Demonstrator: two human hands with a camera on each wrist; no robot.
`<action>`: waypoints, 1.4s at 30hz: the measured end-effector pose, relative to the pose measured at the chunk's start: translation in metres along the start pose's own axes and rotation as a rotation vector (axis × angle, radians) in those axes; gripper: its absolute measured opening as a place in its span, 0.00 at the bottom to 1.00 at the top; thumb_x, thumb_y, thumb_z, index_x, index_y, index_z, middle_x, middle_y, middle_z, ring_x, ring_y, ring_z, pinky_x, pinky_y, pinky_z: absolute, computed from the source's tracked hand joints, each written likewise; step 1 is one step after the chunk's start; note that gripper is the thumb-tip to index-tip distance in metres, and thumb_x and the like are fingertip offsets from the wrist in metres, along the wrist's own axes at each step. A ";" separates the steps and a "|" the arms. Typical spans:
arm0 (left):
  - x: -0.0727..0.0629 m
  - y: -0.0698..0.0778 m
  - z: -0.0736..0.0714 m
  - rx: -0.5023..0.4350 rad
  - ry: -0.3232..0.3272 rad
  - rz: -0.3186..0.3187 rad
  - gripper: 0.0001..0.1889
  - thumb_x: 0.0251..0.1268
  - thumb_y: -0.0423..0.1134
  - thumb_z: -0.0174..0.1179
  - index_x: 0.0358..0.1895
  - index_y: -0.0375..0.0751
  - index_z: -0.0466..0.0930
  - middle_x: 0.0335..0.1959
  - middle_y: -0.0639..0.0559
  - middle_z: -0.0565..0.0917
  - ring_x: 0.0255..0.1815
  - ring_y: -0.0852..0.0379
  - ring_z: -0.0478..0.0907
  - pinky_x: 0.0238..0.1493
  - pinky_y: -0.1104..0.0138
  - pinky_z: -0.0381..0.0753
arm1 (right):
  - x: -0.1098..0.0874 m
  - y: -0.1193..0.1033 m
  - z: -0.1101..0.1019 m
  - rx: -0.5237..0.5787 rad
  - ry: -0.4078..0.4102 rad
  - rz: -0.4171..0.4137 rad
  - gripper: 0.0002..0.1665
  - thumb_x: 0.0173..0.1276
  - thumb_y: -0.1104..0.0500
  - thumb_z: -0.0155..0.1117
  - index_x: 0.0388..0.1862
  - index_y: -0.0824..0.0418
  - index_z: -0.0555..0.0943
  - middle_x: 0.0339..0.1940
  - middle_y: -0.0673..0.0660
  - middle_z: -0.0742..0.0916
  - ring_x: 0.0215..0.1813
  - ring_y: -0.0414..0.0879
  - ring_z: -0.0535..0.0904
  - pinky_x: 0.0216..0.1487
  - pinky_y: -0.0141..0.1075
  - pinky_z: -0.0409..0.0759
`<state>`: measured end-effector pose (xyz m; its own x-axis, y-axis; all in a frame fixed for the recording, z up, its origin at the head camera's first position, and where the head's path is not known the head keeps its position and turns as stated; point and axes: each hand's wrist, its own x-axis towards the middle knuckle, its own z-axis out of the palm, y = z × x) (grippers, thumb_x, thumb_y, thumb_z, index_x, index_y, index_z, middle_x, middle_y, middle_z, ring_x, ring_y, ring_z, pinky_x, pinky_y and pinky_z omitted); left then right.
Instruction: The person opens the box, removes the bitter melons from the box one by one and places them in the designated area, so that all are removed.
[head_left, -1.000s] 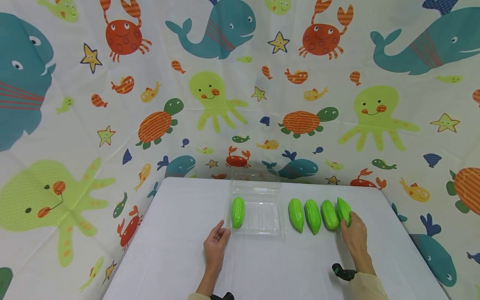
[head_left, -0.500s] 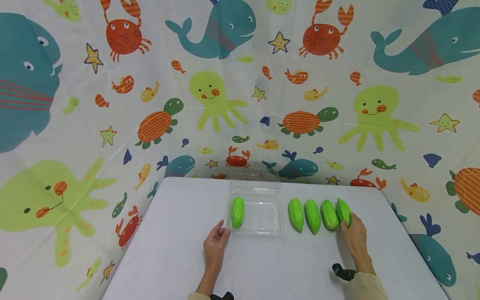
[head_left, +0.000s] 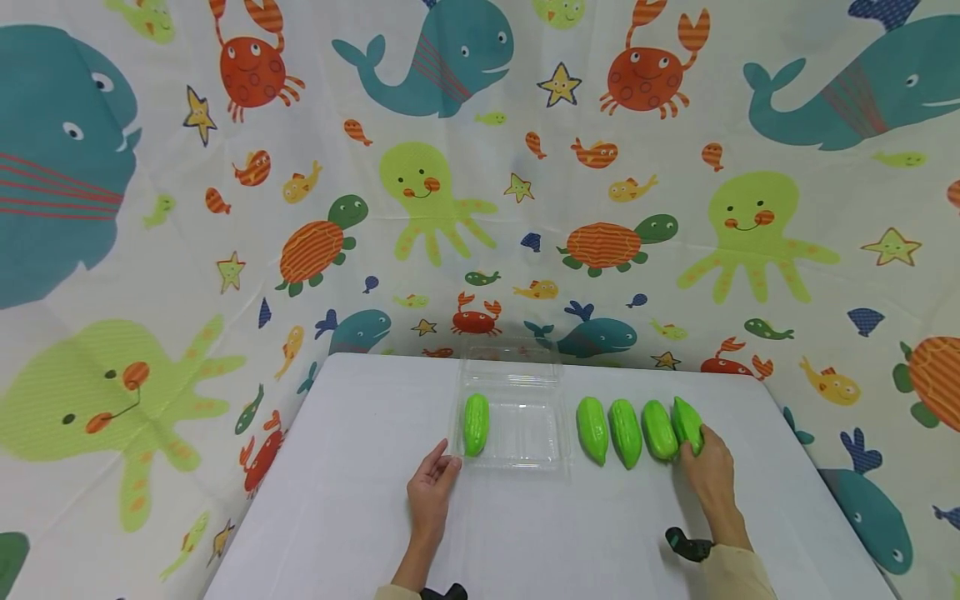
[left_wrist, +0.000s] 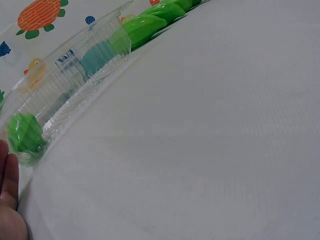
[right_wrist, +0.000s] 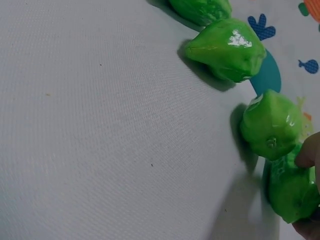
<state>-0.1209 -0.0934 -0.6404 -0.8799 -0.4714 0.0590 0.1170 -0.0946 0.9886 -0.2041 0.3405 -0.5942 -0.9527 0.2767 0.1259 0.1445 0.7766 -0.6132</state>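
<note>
Thumb and fingers of my right hand (head_left: 710, 471) pinch the rightmost bitter melon (head_left: 686, 421), a glossy green, ridged one that lies on the table. In the right wrist view, the thumb (right_wrist: 308, 152) presses the side of this held melon (right_wrist: 292, 192). My left hand (head_left: 431, 492) is at the front left corner of a clear plastic box (head_left: 561, 442), fingers fairly straight and nothing in them; whether they touch it I cannot tell. Inside the box, along its left side, lies one bitter melon (head_left: 476, 425).
Three more bitter melons stand in a row between box and right hand: a left one (head_left: 592, 430), a middle one (head_left: 626, 433) and a right one (head_left: 659, 430). The box's clear lid (head_left: 510, 354) is raised at the back. A sea-animal cloth (head_left: 525, 208) hangs behind the white table (head_left: 360, 433).
Both hands and all the melons stay where they were. Only the patterned cloth at the left shifts slightly to the right.
</note>
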 end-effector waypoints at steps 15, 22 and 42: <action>0.005 0.000 0.000 -0.001 -0.003 0.002 0.23 0.62 0.31 0.68 0.61 0.37 0.80 0.37 0.46 0.85 0.38 0.68 0.81 0.42 0.80 0.81 | 0.002 -0.005 -0.001 -0.001 0.037 -0.007 0.32 0.70 0.64 0.53 0.67 0.84 0.64 0.61 0.82 0.74 0.59 0.72 0.72 0.59 0.63 0.71; 0.007 -0.001 0.000 -0.005 -0.008 0.022 0.23 0.62 0.31 0.69 0.61 0.33 0.79 0.37 0.45 0.85 0.37 0.68 0.82 0.42 0.80 0.81 | 0.004 -0.008 -0.003 -0.006 0.024 0.017 0.32 0.71 0.63 0.53 0.68 0.83 0.64 0.64 0.82 0.72 0.65 0.74 0.68 0.66 0.65 0.67; 0.012 -0.002 0.000 0.014 -0.008 0.017 0.23 0.63 0.32 0.68 0.62 0.34 0.80 0.38 0.41 0.85 0.37 0.69 0.81 0.42 0.81 0.80 | 0.005 -0.019 -0.006 -0.005 0.072 0.003 0.32 0.72 0.62 0.55 0.70 0.78 0.65 0.68 0.79 0.70 0.70 0.73 0.64 0.71 0.64 0.63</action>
<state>-0.1318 -0.0994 -0.6419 -0.8817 -0.4656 0.0771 0.1256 -0.0741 0.9893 -0.2101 0.3307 -0.5774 -0.9306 0.3189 0.1795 0.1490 0.7782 -0.6101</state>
